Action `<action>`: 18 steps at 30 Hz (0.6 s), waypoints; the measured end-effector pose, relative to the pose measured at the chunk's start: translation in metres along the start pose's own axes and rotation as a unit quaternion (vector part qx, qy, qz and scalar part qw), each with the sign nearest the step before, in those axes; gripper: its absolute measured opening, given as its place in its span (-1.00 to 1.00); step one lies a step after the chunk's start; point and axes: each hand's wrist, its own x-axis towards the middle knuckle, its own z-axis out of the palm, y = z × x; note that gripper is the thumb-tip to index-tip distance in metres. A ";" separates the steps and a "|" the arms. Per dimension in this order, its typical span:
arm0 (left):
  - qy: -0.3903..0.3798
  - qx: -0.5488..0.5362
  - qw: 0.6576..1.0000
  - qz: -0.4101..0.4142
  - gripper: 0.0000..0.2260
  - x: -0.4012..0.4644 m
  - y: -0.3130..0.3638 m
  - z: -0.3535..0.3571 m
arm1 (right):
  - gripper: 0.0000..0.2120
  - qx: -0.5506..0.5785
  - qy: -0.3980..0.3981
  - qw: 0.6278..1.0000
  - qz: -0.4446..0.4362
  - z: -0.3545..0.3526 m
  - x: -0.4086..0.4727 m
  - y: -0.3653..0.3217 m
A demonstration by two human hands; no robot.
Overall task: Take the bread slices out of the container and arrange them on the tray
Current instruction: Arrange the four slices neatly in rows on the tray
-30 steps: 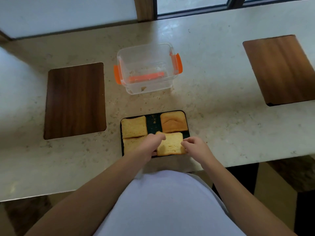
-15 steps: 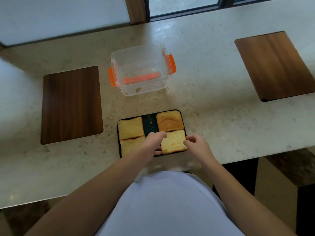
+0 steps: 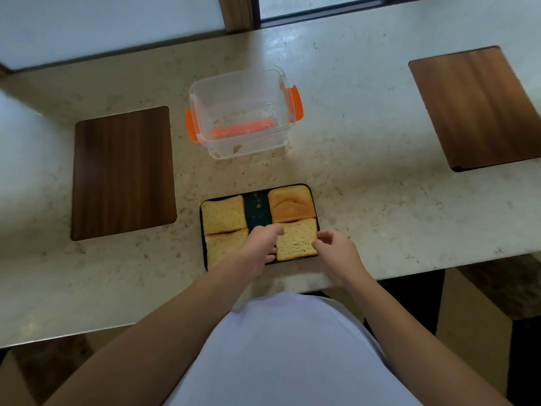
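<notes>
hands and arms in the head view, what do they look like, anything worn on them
Both the left hand and right hand are bare: no gloves, rings, watch or bands visible. The forearms are bare too, with no sleeves reaching into view. The only clothing seen is a plain pale lavender-white top over the torso, without visible markings.

tray (image 3: 316,213): set near the counter (image 3: 366,177) edge, four bread slices (image 3: 223,213) laid on it
container (image 3: 243,112): placed behind the tray

bread slices (image 3: 296,239) golden-yellow | tray (image 3: 257,210) dark green | container (image 3: 243,112) clear, orange clips | countertop (image 3: 366,171) beige speckled
</notes>
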 end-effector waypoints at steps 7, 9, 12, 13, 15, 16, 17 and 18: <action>0.009 0.021 1.000 0.000 -0.62 0.002 -0.008 -0.006 | -0.61 -0.124 0.003 0.992 -0.038 0.001 -0.001 -0.002; 0.011 0.047 0.999 -0.006 -0.66 0.003 -0.011 -0.008 | -0.60 -0.181 0.001 0.982 -0.047 0.002 -0.004 -0.006; 0.011 0.120 0.993 0.015 -0.74 -0.001 -0.017 -0.012 | -0.67 -0.284 0.026 0.955 -0.077 0.004 -0.014 -0.007; 0.002 0.162 0.985 0.064 -0.75 -0.003 -0.021 -0.014 | -0.71 -0.336 0.048 0.936 -0.096 0.005 -0.018 -0.006; -0.002 0.279 0.944 0.178 -0.73 -0.010 -0.032 -0.016 | -0.78 -0.409 0.075 0.901 -0.125 0.005 -0.024 0.000; 0.010 0.341 0.913 0.225 -0.72 -0.014 -0.037 -0.017 | -0.79 -0.425 0.074 0.893 -0.129 0.005 -0.026 0.003; 0.027 0.399 0.878 0.264 -0.73 -0.016 -0.042 -0.018 | -0.80 -0.435 0.069 0.888 -0.131 0.005 -0.028 0.006; 0.042 0.446 0.844 0.296 -0.73 -0.017 -0.045 -0.018 | -0.78 -0.441 0.062 0.885 -0.134 0.005 -0.029 0.010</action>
